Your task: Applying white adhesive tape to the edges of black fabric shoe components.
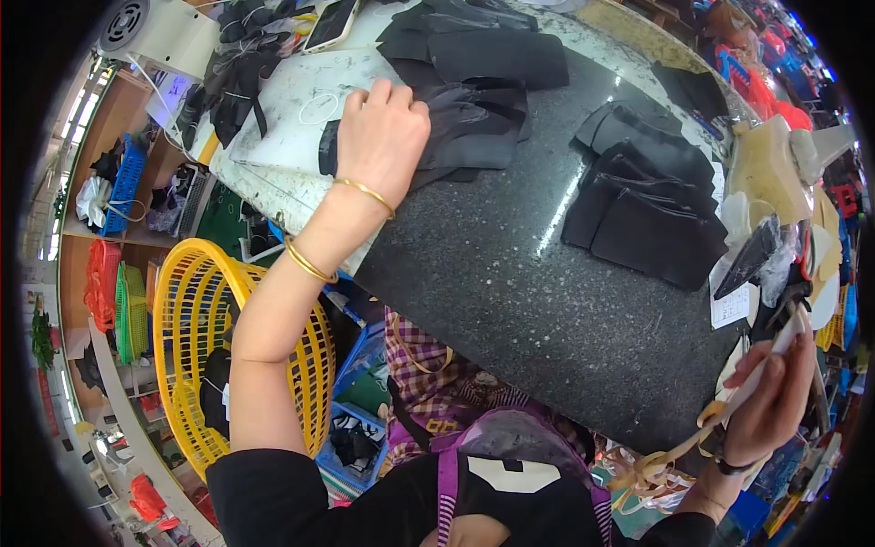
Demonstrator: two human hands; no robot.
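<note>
My left hand (383,132) is curled closed at the near side of a fanned stack of thin black pieces (474,137), and a dark end sticks out on the hand's left side. Its fingertips are turned down and hidden. At the far right, my right hand (775,401) wraps round a pale, long, narrow thing (791,330), whose kind I cannot make out, near a dark metal part. A tan strip (688,447) trails below that hand. Another overlapping stack of black pieces (656,210) lies on the dark speckled slab (492,264), between my hands.
More black pieces (499,59) lie at the far edge, near a phone (332,23) and a white board (296,109). A yellow plastic basket (169,337) stands below my left arm. Bottles, plastic bags and a paper label (729,305) crowd the right edge.
</note>
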